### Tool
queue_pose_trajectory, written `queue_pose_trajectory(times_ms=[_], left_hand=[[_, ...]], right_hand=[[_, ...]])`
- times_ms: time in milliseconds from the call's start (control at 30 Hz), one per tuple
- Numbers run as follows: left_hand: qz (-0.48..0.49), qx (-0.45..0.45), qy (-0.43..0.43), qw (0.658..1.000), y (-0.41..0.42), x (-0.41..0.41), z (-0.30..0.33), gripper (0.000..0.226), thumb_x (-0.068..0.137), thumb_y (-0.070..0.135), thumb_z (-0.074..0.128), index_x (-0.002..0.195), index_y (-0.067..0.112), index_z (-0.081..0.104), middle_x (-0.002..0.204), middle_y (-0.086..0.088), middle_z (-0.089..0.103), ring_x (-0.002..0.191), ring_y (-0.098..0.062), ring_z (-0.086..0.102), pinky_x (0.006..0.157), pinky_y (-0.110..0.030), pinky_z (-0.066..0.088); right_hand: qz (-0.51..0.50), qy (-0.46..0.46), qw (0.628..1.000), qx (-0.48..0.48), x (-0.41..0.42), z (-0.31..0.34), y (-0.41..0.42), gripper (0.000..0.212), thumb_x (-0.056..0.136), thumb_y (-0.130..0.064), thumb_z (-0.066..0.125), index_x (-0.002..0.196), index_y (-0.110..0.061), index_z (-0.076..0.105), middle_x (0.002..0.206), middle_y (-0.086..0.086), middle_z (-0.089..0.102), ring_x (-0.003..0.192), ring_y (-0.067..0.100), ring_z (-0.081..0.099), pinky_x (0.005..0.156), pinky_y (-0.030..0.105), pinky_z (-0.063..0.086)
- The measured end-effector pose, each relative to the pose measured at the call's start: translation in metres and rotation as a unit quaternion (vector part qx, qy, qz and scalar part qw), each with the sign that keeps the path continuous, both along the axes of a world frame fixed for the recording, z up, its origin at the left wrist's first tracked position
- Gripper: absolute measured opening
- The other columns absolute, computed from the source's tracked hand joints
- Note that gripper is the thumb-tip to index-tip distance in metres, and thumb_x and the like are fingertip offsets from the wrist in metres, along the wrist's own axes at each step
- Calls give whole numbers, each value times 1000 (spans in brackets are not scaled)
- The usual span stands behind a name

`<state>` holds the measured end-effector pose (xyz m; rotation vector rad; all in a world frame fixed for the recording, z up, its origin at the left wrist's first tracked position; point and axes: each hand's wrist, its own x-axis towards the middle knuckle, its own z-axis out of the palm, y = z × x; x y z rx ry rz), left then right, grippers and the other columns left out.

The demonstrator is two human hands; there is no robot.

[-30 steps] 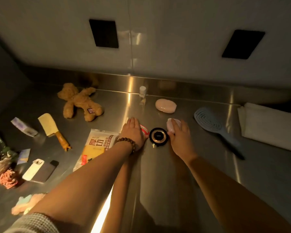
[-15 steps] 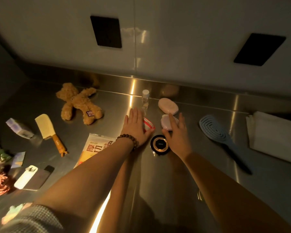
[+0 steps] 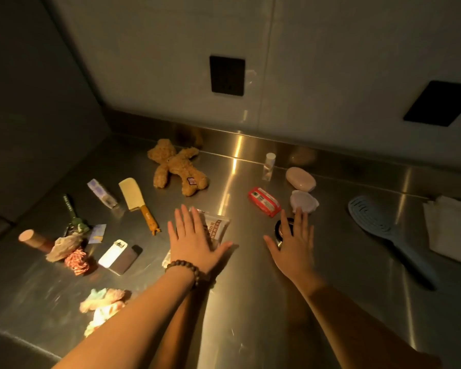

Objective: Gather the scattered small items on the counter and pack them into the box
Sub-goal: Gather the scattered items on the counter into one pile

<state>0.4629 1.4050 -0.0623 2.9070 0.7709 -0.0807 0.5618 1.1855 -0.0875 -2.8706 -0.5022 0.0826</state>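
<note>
Small items lie scattered on a steel counter (image 3: 250, 302). My left hand (image 3: 193, 242), with a bead bracelet at the wrist, lies flat with straight fingers over a printed food packet (image 3: 216, 226). My right hand (image 3: 293, 245) is spread flat over a round black compact (image 3: 281, 229). Past them lie a red packet (image 3: 264, 201), a pale round lid (image 3: 303, 202), a pink soap (image 3: 300, 178) and a small clear bottle (image 3: 268, 166). No box is in view.
A teddy bear (image 3: 177, 166), toy cleaver (image 3: 137, 201), small carton (image 3: 101, 193), phone (image 3: 120, 255), yarn and cloth bundles (image 3: 69, 251) and a pastel scrunchie (image 3: 104, 307) lie at the left. A blue hairbrush (image 3: 378, 225) and folded white towel (image 3: 450, 230) lie at the right.
My left hand slid left off the red packet onto the food packet. My right hand drew back from the pale lid onto the black compact. The view swung to the left.
</note>
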Motion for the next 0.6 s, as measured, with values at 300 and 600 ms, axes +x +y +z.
queue_pose_trajectory(times_ms=[300,600], left_hand=[[-40,-19,-14,999,-14,10,-19,100,68,89,3,144,27,-22,152,-6,-25,137,-25,-26,109,-44,-15],[-2,-28,-35,999,-20,101,-18,79,84,66,2,146,21,-13,156,-12,-12,142,-31,-13,112,-47,-5]], right_hand=[[24,-3,1000,4,-2,-6,36,77,93,-61,26,144,-30,-23,158,7,-15,143,27,-18,116,45,-2],[22,8,1000,11,47,-9,49,65,98,-46,26,147,-36,-16,159,1,-13,143,26,-17,115,46,1]])
